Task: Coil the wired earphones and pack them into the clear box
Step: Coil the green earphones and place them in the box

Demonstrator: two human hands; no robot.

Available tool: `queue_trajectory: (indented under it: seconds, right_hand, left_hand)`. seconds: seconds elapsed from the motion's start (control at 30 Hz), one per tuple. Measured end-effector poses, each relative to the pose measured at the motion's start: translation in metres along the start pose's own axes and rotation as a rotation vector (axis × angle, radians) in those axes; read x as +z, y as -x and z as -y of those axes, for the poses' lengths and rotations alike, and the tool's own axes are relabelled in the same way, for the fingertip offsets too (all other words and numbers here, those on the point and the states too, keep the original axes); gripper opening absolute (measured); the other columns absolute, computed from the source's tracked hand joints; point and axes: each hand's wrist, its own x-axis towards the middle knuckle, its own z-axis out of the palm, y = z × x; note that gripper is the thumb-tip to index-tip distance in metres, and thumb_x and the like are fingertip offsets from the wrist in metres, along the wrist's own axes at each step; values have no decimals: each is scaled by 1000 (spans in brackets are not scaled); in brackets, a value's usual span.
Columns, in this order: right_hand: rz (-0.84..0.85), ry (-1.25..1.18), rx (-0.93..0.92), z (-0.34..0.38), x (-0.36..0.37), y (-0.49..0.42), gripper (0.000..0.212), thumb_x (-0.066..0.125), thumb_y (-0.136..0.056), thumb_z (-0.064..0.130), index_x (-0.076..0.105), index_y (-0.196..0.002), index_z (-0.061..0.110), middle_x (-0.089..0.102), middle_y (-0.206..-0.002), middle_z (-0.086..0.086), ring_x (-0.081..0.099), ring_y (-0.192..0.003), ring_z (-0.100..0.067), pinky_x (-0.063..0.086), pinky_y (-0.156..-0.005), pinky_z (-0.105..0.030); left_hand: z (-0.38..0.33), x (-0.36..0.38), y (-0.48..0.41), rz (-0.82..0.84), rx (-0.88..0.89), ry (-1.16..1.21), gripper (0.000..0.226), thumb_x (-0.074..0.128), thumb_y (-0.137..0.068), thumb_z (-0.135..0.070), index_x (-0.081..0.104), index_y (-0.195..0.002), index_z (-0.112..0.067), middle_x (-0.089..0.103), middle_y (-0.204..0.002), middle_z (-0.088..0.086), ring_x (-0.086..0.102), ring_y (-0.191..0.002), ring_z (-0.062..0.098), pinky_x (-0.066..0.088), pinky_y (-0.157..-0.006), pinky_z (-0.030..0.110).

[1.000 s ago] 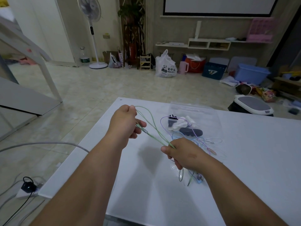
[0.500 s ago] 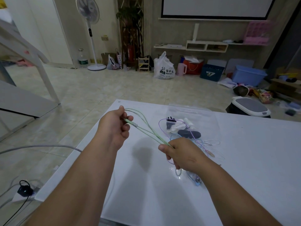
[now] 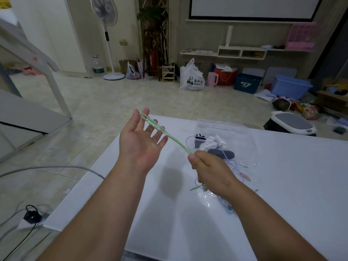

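The green wired earphones [image 3: 176, 141] are folded into a straight bundle of several strands held above the white table [image 3: 291, 185]. My right hand [image 3: 211, 168] is shut on the bundle's near end, with the plug [image 3: 194, 188] and loose cable dangling below it. My left hand [image 3: 141, 140] is turned palm up with fingers spread, and the bundle's far end lies across its fingertips. A clear box [image 3: 225, 132] stands just behind my right hand, holding small black and white parts. Purple and pale cables [image 3: 243, 166] lie tangled beside it.
The table's left edge [image 3: 82, 187] runs close under my left forearm. A grey cable [image 3: 56, 167] and a power strip [image 3: 31, 218] lie on the floor to the left. Bags, bins and a fan stand along the far wall.
My left hand has let go of the green bundle's far end, turned palm up and spread its fingers. The right hand keeps its grip and has stayed roughly where it was.
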Motion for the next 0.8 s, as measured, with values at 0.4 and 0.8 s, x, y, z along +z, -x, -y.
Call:
queue_trajectory:
  seconds: [0.4,0.8]
  right_hand:
    - [129,-46,90,2,-1,3,33,45,-99,42,55,-74,22,47,-66,8,48,-51,-12,41,-46,-20]
    - [-253,-357,112,0,2,-9,19,51,-95,32,65,-86,22,45,-42,21,37,-52,-6,27,-53,-24]
  left_hand:
    - [3,-7,-10,-199,-10,15,28,41,-99,-42,54,-106,-18,38,-65,0,28,-45,12,27,-49,23]
    - [14,1,3,38,-254,-715,34,42,-96,-27,39,-63,-18,30,-58,-1,19,-47,14,12,-50,26]
